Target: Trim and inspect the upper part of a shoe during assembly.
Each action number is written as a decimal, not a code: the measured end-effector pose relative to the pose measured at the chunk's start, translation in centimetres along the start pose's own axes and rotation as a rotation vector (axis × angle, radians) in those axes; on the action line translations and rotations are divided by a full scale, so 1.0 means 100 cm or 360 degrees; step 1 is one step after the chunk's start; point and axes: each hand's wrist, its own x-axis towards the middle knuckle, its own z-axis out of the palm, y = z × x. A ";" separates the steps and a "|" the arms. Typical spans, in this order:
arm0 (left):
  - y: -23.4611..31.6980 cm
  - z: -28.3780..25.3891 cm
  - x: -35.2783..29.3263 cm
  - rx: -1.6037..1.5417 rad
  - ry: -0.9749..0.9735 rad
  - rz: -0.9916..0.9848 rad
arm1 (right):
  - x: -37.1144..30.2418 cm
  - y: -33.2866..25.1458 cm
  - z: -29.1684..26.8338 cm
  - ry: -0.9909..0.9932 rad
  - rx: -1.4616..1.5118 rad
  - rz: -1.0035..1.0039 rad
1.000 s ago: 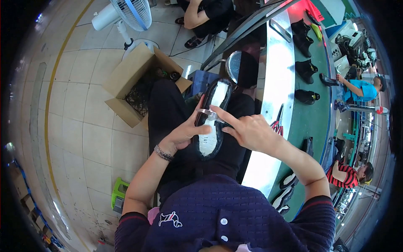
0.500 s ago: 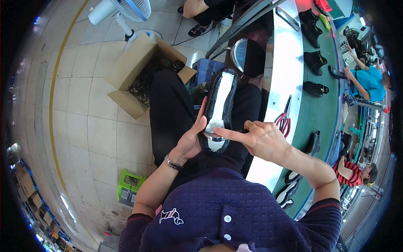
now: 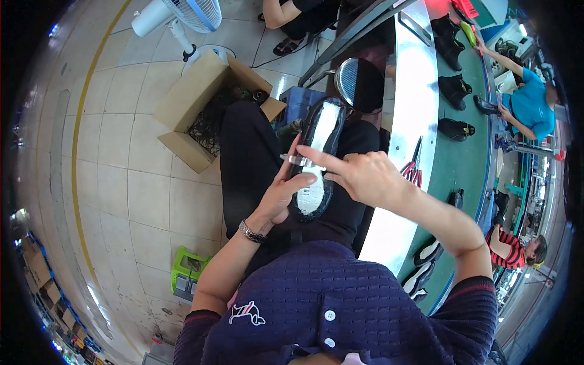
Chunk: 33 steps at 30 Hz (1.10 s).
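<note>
A black shoe (image 3: 328,145) lies sole side up over my lap, its white bottom facing me. My left hand (image 3: 281,198) is closed on its near left side, the thumb laid over the white bottom. Across the middle of the shoe sits a shiny, translucent strip (image 3: 295,160); its exact kind cannot be made out. My right hand (image 3: 371,176) is at this strip, index finger stretched along it and the other fingers curled. The right fingertips partly cover the strip, so the grip is not fully seen.
On the right, a metal bench edge (image 3: 383,225) carries red-handled pliers (image 3: 413,173). Beyond it, several black shoes stand on a green belt (image 3: 468,164). An open cardboard box (image 3: 188,91), a fan (image 3: 191,15) and a green stool (image 3: 187,267) are on the left. Co-workers sit at the far right.
My right hand and the shiny strip have moved from the shoe's near end up to its middle. The left thumb has come over the white bottom. A co-worker in blue has reached out an arm.
</note>
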 end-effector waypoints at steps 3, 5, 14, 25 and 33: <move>0.006 -0.007 0.006 -0.0015 -0.0020 -0.0002 | 0.005 -0.004 -0.014 -0.0279 -0.0278 -0.0043; 0.005 -0.007 0.003 0.0028 0.0019 -0.0052 | -0.002 -0.016 -0.015 -0.0036 -0.0091 -0.0091; 0.016 -0.007 -0.004 0.0015 -0.0039 -0.0178 | -0.005 -0.020 -0.005 -0.0193 -0.0268 -0.0023; -0.004 -0.004 -0.011 -0.0111 -0.0117 0.0086 | -0.006 -0.014 0.006 -0.0347 0.0026 0.0226; -0.002 -0.006 -0.004 0.0305 -0.0281 0.0228 | -0.017 -0.011 0.028 -0.0166 -0.0070 -0.0080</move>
